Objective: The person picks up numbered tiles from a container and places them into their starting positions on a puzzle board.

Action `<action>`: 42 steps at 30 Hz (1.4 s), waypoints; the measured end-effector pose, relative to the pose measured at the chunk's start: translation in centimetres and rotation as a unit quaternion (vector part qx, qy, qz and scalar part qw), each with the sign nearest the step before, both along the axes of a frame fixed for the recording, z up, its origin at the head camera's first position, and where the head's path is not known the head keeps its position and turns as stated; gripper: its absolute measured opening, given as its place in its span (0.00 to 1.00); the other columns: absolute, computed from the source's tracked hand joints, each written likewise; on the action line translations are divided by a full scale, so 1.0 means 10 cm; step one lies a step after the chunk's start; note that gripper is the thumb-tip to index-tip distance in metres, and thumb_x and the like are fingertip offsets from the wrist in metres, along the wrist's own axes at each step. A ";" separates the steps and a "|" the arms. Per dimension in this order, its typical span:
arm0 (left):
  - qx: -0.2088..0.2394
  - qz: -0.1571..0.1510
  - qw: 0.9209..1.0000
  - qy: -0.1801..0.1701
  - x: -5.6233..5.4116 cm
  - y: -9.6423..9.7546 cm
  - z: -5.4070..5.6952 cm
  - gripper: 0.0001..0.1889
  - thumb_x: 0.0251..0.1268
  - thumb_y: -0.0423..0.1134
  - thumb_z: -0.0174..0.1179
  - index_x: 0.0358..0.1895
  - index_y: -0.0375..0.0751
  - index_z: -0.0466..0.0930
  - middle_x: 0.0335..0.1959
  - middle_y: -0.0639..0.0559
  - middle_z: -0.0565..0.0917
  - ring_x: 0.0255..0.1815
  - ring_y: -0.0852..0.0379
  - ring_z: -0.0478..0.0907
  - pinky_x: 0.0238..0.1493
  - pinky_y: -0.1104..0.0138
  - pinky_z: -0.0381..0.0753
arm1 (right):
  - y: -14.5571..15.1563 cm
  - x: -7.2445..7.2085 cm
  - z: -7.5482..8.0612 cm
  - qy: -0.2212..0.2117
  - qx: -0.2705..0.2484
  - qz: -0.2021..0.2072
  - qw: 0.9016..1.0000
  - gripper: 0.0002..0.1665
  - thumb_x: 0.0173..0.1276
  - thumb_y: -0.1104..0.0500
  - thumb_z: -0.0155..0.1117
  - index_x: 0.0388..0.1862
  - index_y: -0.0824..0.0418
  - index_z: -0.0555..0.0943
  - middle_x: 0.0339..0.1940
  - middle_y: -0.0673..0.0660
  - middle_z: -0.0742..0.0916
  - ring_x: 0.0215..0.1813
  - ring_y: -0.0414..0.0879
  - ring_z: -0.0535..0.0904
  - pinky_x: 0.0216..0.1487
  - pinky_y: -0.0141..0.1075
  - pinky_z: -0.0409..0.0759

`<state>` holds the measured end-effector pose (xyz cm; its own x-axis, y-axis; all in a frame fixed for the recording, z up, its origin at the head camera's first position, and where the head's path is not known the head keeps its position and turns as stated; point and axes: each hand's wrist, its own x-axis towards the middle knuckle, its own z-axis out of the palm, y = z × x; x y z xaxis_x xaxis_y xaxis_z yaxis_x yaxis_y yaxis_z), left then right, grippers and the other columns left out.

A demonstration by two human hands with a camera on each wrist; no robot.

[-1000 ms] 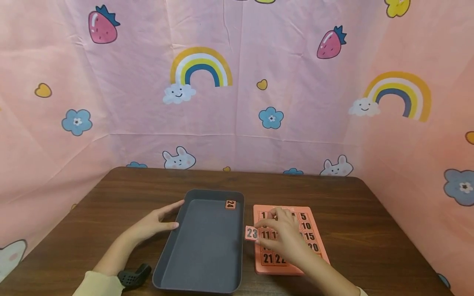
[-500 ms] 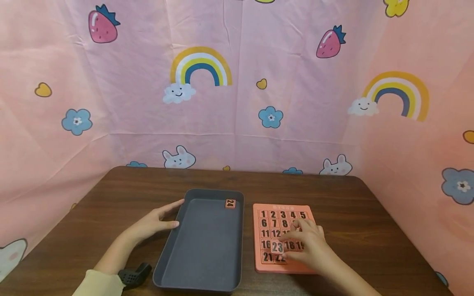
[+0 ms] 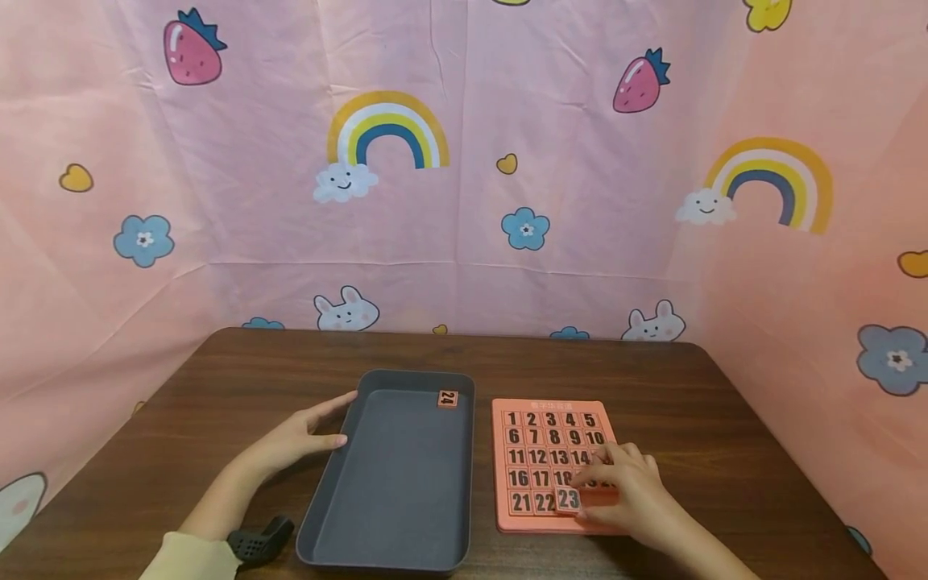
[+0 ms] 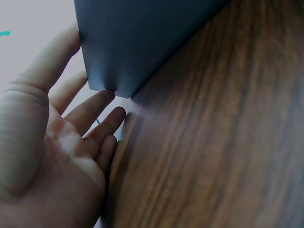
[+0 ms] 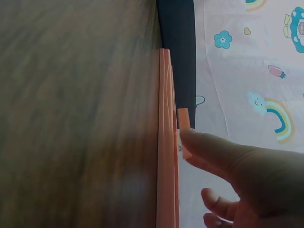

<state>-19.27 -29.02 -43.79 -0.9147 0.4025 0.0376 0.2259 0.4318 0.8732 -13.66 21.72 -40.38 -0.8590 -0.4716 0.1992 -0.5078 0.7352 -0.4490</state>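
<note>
Between thumb and fingers, my right hand (image 3: 629,490) pinches a square pink tile (image 3: 569,500) marked 23. The tile is right beside tile 22 in the bottom row of a pink number board (image 3: 524,525). In the right wrist view the tile's edge (image 5: 184,118) stands just off the board's face. Tiles 1 to 22 run in order, though my fingers cover part of the right side. My left hand (image 3: 290,439) touches the left wall of a dark grey tray (image 3: 406,475), thumb and fingers spread along it. Tile 24 (image 3: 448,399) lies turned sideways in the tray's far right corner.
A dark wood table (image 3: 275,362) bears the tray and board side by side with a narrow gap between. A black strapped device (image 3: 261,541) sits at the left wrist. Patterned pink cloth (image 3: 464,242) hangs behind and on both sides.
My right hand has carried tile 23 from beside the tray, rightward and toward me across the board, to the bottom row next to 22. The left hand has stayed at the tray.
</note>
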 end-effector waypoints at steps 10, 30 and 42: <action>0.004 -0.001 1.000 -0.002 0.00 -0.02 -0.02 0.36 0.67 0.41 0.60 0.75 0.46 0.55 0.74 0.37 0.54 0.72 0.30 0.44 0.60 0.31 0.51 | 0.03 -0.03 -0.04 -0.007 0.010 -0.011 1.000 0.15 0.45 0.45 0.79 0.35 0.35 0.86 0.37 0.42 0.72 0.41 0.44 0.62 0.37 0.44 0.55; 0.003 0.000 1.000 -0.001 0.01 -0.02 -0.02 0.36 0.67 0.42 0.61 0.75 0.47 0.55 0.74 0.38 0.55 0.72 0.31 0.45 0.60 0.32 0.52 | -0.11 0.02 -0.06 0.020 0.000 -0.002 1.000 0.13 0.52 0.47 0.76 0.38 0.38 0.88 0.41 0.44 0.76 0.43 0.43 0.64 0.39 0.44 0.57; -0.003 0.005 1.000 -0.007 0.02 0.00 0.01 0.36 0.67 0.42 0.61 0.75 0.48 0.56 0.74 0.37 0.55 0.72 0.30 0.44 0.59 0.31 0.53 | -0.67 -0.01 0.06 0.078 -0.098 -0.078 0.989 0.14 0.49 0.52 0.79 0.36 0.48 0.88 0.40 0.47 0.76 0.45 0.47 0.65 0.43 0.48 0.58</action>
<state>-19.08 -29.05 -43.68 -0.9194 0.3927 0.0223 0.2086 0.4386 0.8741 -13.76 15.02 -39.81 -0.8702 -0.2750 0.4087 -0.4688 0.7172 -0.5156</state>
